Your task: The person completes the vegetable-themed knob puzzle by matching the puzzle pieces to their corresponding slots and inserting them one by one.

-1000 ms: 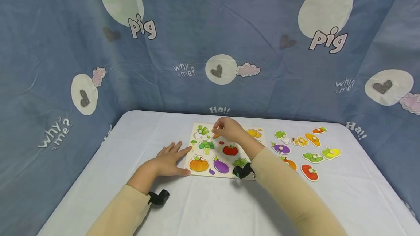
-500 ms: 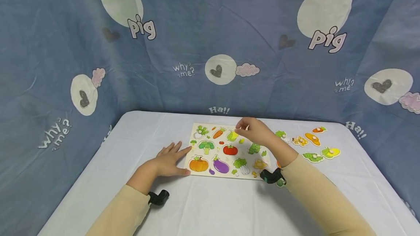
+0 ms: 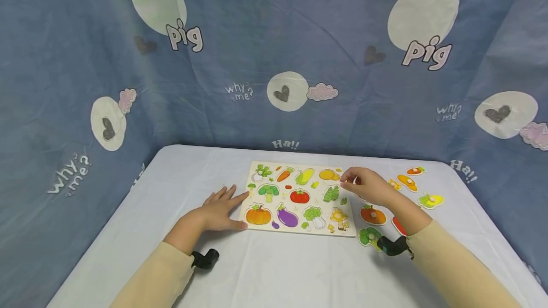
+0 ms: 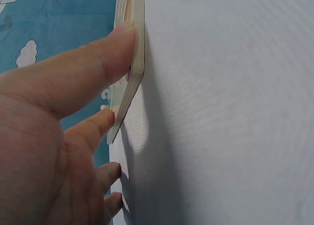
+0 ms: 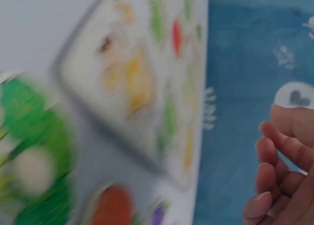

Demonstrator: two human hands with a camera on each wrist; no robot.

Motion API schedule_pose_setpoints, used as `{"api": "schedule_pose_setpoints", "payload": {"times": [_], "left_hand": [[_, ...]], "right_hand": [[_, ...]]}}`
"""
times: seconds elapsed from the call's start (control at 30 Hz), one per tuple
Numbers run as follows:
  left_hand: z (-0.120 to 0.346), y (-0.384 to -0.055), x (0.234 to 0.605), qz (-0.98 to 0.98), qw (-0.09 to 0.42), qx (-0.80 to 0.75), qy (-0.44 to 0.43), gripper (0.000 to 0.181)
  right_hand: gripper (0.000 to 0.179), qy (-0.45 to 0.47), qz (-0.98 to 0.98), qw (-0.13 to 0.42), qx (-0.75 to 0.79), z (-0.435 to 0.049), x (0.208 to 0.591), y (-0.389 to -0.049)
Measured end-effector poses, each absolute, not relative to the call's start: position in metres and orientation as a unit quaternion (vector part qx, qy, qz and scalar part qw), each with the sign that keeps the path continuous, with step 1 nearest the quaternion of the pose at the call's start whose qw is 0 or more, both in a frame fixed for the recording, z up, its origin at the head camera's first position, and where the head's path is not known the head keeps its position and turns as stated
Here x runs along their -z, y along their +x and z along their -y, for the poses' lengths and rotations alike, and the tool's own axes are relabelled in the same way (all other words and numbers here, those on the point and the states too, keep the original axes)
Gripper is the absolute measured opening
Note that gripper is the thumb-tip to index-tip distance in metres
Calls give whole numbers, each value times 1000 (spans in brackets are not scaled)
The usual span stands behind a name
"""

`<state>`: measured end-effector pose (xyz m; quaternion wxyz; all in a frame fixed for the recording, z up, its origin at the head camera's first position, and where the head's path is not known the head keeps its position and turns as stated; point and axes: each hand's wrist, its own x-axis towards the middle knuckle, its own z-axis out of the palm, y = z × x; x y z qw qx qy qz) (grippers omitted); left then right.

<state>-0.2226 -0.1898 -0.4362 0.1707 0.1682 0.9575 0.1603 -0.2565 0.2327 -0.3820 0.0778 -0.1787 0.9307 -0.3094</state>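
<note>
White table (image 3: 274, 270) — left fingers (image 3: 239, 198) spread, touching board (image 3: 318, 199).

We're seeing smooth wood-look board (image 4: 140, 38), matt tablecloth (image 3: 274, 270), kinda wrinkly printed cloth backdrop (image 3: 214, 118), matt fabric sleeves (image 3: 156, 274), plastic-looking wrist gadget (image 3: 206, 259)

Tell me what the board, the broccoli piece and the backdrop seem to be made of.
Board: probably wood or fibreboard, matte; its cut edge is pale and rigid, its face printed.
Broccoli piece: perhaps printed wood with a pale knob; the close view is blurred, so plastic or card remains possible.
Backdrop: likely printed fabric, matte, judging by its soft creases.
</note>
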Motion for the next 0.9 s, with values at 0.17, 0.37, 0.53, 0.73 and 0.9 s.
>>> {"api": "schedule_pose_setpoints", "payload": {"times": [0.17,0.37,0.53,0.73,0.9], "left_hand": [[193,-222,433,-958,169,-162,168,96],[192,-223,431,-958,170,-161,165,96],[191,-223,431,-958,170,-162,166,96],[191,-223,435,-959,171,-155,167,96],[191,-224,438,-958,174,-157,165,97]], "right_hand": [[17,-153,-933,87,314,-252,396,-256],[16,-122,-939,84,311,-274,408,-263],[19,-105,-935,92,326,-285,416,-267],[20,-86,-931,108,337,-292,424,-269],[18,-71,-931,125,336,-296,432,-272]]}}
